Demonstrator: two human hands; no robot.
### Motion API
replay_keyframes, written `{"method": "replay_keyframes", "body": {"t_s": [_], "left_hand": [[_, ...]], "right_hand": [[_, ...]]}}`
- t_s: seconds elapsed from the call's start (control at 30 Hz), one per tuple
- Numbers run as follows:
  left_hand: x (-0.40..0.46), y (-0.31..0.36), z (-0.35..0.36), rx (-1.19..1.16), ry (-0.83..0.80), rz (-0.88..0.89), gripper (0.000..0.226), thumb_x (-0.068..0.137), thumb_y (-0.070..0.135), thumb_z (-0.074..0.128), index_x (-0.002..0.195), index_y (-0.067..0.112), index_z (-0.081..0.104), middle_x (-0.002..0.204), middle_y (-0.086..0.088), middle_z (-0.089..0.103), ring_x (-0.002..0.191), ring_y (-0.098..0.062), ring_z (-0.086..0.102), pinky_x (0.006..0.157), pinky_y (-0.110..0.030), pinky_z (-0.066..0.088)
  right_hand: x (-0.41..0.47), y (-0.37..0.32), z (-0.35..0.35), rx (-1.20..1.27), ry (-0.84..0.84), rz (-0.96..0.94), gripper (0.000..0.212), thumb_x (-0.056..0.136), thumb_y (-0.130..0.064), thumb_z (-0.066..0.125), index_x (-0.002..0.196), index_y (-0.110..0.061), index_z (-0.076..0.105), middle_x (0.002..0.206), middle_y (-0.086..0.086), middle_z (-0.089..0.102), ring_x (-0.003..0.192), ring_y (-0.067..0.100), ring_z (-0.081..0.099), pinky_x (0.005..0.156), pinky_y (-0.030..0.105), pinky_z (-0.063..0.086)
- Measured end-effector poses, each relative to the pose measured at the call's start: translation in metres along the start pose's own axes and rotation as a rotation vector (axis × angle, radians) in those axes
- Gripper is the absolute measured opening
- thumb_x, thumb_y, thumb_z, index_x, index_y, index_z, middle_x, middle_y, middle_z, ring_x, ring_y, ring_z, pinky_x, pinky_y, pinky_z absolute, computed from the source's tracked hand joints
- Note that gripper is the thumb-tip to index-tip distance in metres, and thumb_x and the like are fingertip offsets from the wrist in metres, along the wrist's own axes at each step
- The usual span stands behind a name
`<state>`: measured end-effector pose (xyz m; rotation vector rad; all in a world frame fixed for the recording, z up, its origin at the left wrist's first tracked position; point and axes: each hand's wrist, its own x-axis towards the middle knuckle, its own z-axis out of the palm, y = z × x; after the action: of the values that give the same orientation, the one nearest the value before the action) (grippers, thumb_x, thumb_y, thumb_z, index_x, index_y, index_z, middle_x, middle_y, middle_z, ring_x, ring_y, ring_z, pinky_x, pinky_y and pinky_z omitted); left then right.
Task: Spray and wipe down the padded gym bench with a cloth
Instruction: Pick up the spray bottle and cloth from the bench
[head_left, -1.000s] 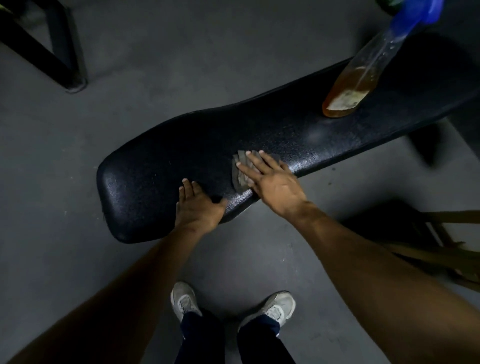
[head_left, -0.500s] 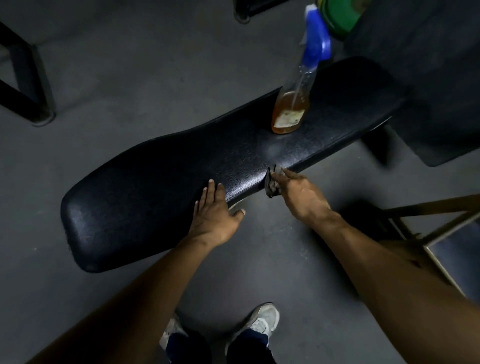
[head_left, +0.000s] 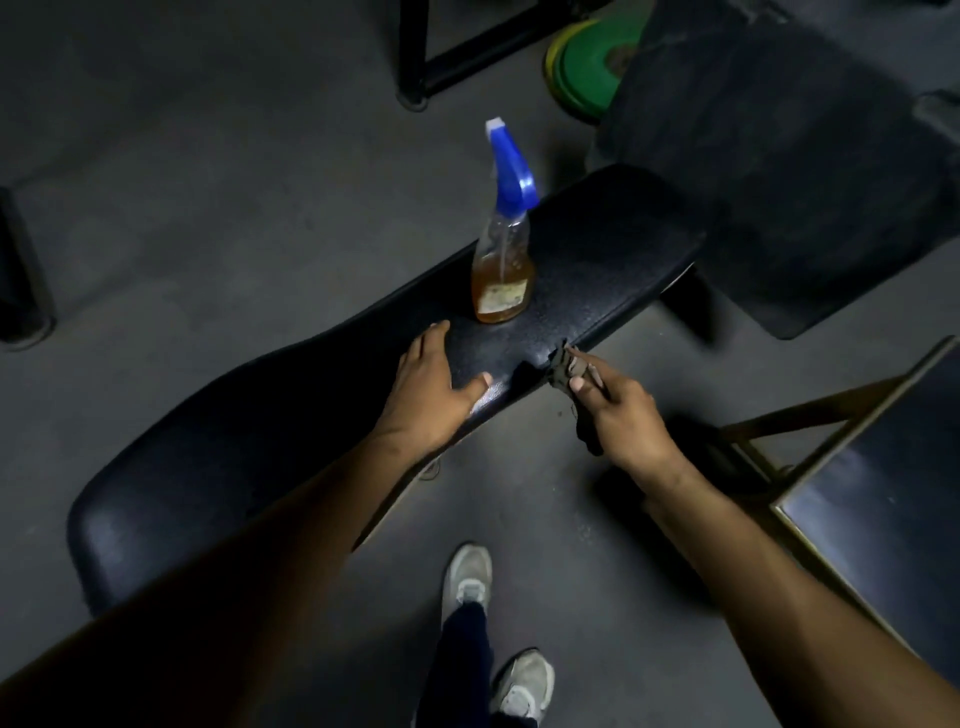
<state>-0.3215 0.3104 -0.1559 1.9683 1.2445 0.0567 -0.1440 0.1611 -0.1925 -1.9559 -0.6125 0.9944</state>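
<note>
A long black padded bench (head_left: 270, 431) runs from lower left to upper right. A clear spray bottle (head_left: 503, 260) with amber liquid and a blue trigger head stands upright on its pad. My left hand (head_left: 428, 389) rests flat on the pad just in front of the bottle, fingers straight. My right hand (head_left: 621, 410) grips a small dark cloth (head_left: 563, 370) and holds it against the bench's near edge, to the right of the left hand. Part of the cloth hangs below the hand.
A second dark pad (head_left: 769, 166) sits behind the bench's far end. Green and yellow weight plates (head_left: 587, 62) lie beyond it beside a black metal frame (head_left: 415, 57). A folding chair (head_left: 872, 499) stands at right. My shoes (head_left: 467, 577) are on the grey floor below.
My right hand has slid the cloth along the bench's near edge toward the bottle end and bunched it in the fingers. My left hand moved further along the pad too. The view tilted up.
</note>
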Motion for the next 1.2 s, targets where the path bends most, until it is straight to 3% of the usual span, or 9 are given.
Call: {"method": "replay_keyframes", "body": {"t_s": [0.13, 0.3, 0.43, 0.57, 0.67, 0.83, 1.0, 1.1, 1.2], "left_hand": [[0.047, 0.024, -0.012, -0.107, 0.069, 0.009, 0.094, 0.082, 0.039, 0.077, 0.155, 0.016, 0.023, 0.159, -0.010, 0.030, 0.145, -0.027, 0.032, 0.119, -0.044, 0.031], [0.097, 0.047, -0.015, -0.150, 0.068, 0.026, 0.099, 0.080, 0.034, 0.080, 0.156, 0.015, 0.018, 0.161, -0.008, 0.025, 0.146, -0.025, 0.030, 0.117, -0.034, 0.027], [0.125, 0.055, -0.013, -0.179, 0.065, 0.060, 0.088, 0.076, 0.035, 0.083, 0.148, 0.018, 0.034, 0.147, -0.005, 0.046, 0.132, -0.022, 0.048, 0.108, -0.029, 0.037], [0.140, 0.052, -0.009, -0.151, 0.062, 0.085, 0.052, 0.077, 0.031, 0.082, 0.121, 0.018, 0.058, 0.111, 0.003, 0.069, 0.101, -0.017, 0.065, 0.088, -0.028, 0.049], [0.143, 0.049, -0.005, -0.170, 0.047, 0.119, 0.042, 0.072, 0.042, 0.080, 0.107, 0.023, 0.069, 0.097, 0.008, 0.074, 0.093, -0.012, 0.071, 0.089, -0.035, 0.056], [0.133, 0.060, 0.009, -0.131, 0.050, 0.172, 0.038, 0.071, 0.046, 0.080, 0.100, 0.025, 0.071, 0.091, 0.009, 0.075, 0.084, -0.007, 0.070, 0.084, -0.042, 0.059], [0.095, 0.111, 0.039, -0.116, 0.022, 0.219, 0.038, 0.071, 0.046, 0.080, 0.101, 0.024, 0.073, 0.091, 0.010, 0.075, 0.086, -0.005, 0.071, 0.085, -0.037, 0.059], [0.061, 0.156, 0.063, -0.115, -0.015, 0.273, 0.034, 0.071, 0.041, 0.083, 0.098, 0.023, 0.075, 0.086, 0.010, 0.075, 0.083, -0.004, 0.071, 0.082, -0.034, 0.059], [0.026, 0.204, 0.088, -0.086, -0.062, 0.328, 0.031, 0.071, 0.042, 0.084, 0.094, 0.022, 0.075, 0.082, 0.009, 0.075, 0.081, -0.005, 0.070, 0.078, -0.030, 0.057]], "right_hand": [[0.006, -0.026, -0.018, 0.294, 0.019, 0.002, 0.017, 0.111, -0.025, 0.052, 0.114, -0.029, 0.068, 0.071, 0.009, 0.052, 0.059, 0.023, 0.048, 0.054, 0.033, 0.037], [0.020, -0.057, -0.033, 0.546, 0.087, 0.152, 0.024, 0.110, -0.036, 0.055, 0.116, -0.017, 0.069, 0.102, 0.014, 0.072, 0.090, 0.029, 0.067, 0.082, 0.046, 0.062], [0.037, -0.061, -0.037, 0.699, 0.095, 0.237, 0.031, 0.104, -0.039, 0.064, 0.123, -0.015, 0.068, 0.109, 0.013, 0.077, 0.097, 0.028, 0.073, 0.095, 0.051, 0.061], [0.048, -0.054, -0.036, 0.687, 0.134, 0.215, 0.032, 0.100, -0.016, 0.071, 0.130, -0.008, 0.065, 0.110, 0.011, 0.075, 0.092, 0.023, 0.074, 0.081, 0.043, 0.065], [0.047, -0.041, -0.037, 0.714, 0.162, 0.215, 0.031, 0.102, -0.007, 0.065, 0.132, -0.004, 0.062, 0.103, 0.013, 0.075, 0.079, 0.023, 0.071, 0.066, 0.037, 0.062], [0.033, -0.027, -0.056, 0.804, 0.219, 0.273, 0.015, 0.107, -0.008, 0.055, 0.116, -0.015, 0.065, 0.089, 0.010, 0.073, 0.073, 0.023, 0.069, 0.062, 0.037, 0.064], [-0.003, -0.013, -0.100, 0.806, 0.273, 0.262, 0.023, 0.110, -0.012, 0.050, 0.124, -0.017, 0.067, 0.103, 0.017, 0.071, 0.082, 0.031, 0.066, 0.068, 0.042, 0.063], [-0.035, -0.002, -0.133, 0.812, 0.332, 0.212, 0.029, 0.109, -0.010, 0.047, 0.119, -0.021, 0.073, 0.089, 0.009, 0.076, 0.080, 0.031, 0.053, 0.068, 0.036, 0.050], [-0.073, 0.015, -0.175, 0.812, 0.384, 0.211, 0.032, 0.109, -0.009, 0.046, 0.125, -0.018, 0.073, 0.104, -0.001, 0.081, 0.087, 0.022, 0.069, 0.069, 0.031, 0.049]]}}
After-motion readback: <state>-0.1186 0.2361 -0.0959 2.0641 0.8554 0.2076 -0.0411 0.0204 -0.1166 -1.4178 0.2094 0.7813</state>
